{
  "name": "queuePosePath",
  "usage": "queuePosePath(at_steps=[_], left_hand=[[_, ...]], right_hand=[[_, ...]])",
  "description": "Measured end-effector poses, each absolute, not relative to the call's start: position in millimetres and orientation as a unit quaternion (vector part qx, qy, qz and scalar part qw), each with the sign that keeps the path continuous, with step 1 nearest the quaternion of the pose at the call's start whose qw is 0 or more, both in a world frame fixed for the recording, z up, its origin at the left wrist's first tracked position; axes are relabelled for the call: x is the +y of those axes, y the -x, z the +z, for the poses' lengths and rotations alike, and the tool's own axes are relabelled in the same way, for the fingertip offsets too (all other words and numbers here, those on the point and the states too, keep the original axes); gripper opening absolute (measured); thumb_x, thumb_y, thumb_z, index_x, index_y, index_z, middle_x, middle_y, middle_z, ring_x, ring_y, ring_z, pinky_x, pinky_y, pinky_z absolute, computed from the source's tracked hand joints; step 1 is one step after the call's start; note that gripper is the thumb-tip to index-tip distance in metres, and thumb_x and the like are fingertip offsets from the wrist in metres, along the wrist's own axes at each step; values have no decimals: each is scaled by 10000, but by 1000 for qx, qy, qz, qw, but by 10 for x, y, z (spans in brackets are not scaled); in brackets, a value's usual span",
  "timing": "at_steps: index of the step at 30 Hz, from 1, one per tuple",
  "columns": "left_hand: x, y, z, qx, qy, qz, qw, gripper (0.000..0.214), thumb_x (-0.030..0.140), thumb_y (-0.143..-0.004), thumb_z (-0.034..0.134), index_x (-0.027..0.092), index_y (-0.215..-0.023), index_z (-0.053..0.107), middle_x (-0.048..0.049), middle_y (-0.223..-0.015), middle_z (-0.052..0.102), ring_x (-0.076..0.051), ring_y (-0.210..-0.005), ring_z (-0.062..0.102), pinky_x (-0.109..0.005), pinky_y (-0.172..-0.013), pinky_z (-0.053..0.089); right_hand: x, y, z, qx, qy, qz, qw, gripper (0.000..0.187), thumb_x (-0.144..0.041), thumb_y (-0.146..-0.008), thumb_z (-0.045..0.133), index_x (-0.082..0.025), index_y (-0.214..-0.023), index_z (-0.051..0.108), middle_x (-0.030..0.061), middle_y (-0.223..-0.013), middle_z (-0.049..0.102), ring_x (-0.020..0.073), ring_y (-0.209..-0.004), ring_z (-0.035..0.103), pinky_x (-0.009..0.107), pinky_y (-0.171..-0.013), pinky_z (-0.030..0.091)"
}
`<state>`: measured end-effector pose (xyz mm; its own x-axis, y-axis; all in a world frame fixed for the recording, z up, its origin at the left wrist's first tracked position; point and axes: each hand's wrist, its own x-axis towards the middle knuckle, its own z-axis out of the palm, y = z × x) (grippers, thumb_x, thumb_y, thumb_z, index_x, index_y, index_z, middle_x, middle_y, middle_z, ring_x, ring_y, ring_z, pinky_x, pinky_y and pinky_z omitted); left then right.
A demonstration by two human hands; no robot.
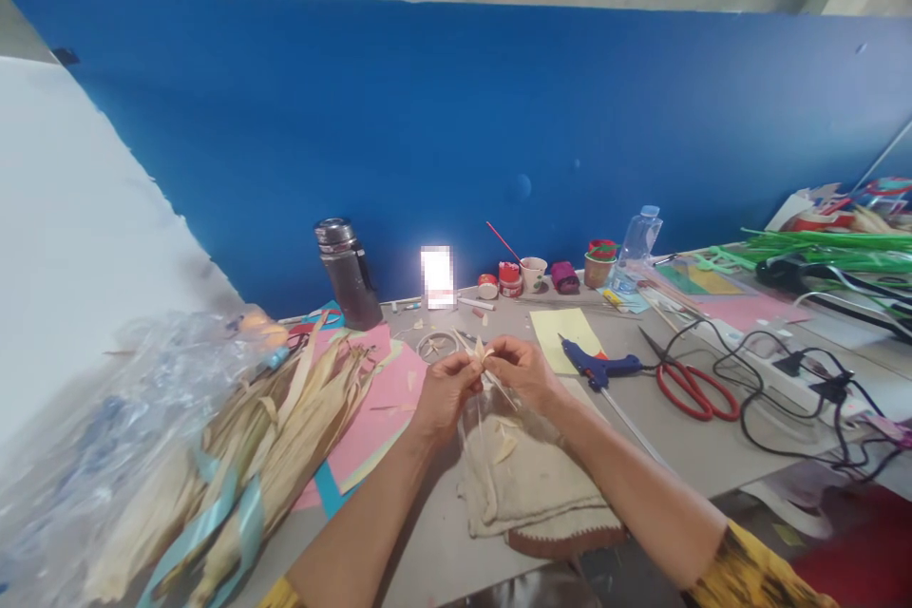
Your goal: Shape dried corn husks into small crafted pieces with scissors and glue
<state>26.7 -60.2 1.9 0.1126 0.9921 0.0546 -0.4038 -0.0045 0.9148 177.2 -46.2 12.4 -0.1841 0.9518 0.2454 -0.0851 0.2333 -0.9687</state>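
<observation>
My left hand (448, 388) and my right hand (525, 370) meet above the middle of the table, fingers pinched together. Between the fingertips is a small pale piece of corn husk (482, 353) with pointed strips spreading out like petals. Its lower part is hidden by the fingers. Under the hands lies a folded beige cloth (541, 484) with a few husk scraps on it. A roll of clear tape (437, 345) rests just beyond my left hand. To the right of my right hand, a blue glue gun (602, 365) lies near a yellow paper sheet (562, 328).
Bundled dried corn husks (299, 437) lie on pink paper (389, 399) at left, beside crumpled clear plastic (142, 437). A dark thermos (349, 280), a paper cup (534, 275) and a plastic bottle (637, 252) stand along the back. Red-handled scissors (694, 389) and a corded power strip (762, 366) lie right.
</observation>
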Motion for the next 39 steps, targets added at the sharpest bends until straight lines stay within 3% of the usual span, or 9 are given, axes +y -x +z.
queuePosePath(at_steps=[7,11,16,27,34,39], left_hand=[[-642,-325,71,410,-465,586,522,246,357,-662,821,152,-788,771,-6,-608,599,-105,-559,488,-245,-584,410],[-652,-315,110,427,-464,584,511,224,339,-618,834,154,-679,725,8,-558,574,-102,-532,468,-240,-559,388],[-652,-289,133,443,-493,570,485,260,382,-664,796,159,-607,676,21,-519,526,-105,-537,442,-240,-557,358],[-666,-270,169,452,-573,556,397,216,358,-748,694,183,-652,612,35,-537,511,-122,-534,453,-250,-560,365],[-547,-117,108,511,-561,599,257,149,340,-815,618,197,-772,619,15,-645,599,-143,-593,547,-255,-613,425],[-367,0,-32,546,-489,600,322,206,386,-771,656,181,-765,631,37,-553,559,-123,-506,501,-235,-536,392]], right_hand=[[-477,-1750,162,-581,393,460,545,220,-396,-725,695,-193,-764,621,-52,-580,499,105,-519,394,246,-500,302],[-480,-1754,152,-597,384,451,541,200,-376,-737,686,-187,-775,633,-53,-582,489,104,-529,394,244,-512,307],[-473,-1748,145,-595,381,454,543,177,-356,-719,672,-188,-756,628,-48,-593,502,102,-531,390,241,-512,310],[-471,-1768,129,-607,358,477,524,184,-359,-745,678,-184,-795,653,-41,-601,506,101,-530,380,240,-507,296],[-387,-1744,7,-630,412,413,513,150,-293,-768,636,-175,-826,709,6,-702,636,142,-631,521,264,-603,394],[-344,-1749,-109,-692,442,311,479,138,-204,-791,581,-193,-803,719,28,-812,695,169,-741,594,274,-688,425]])
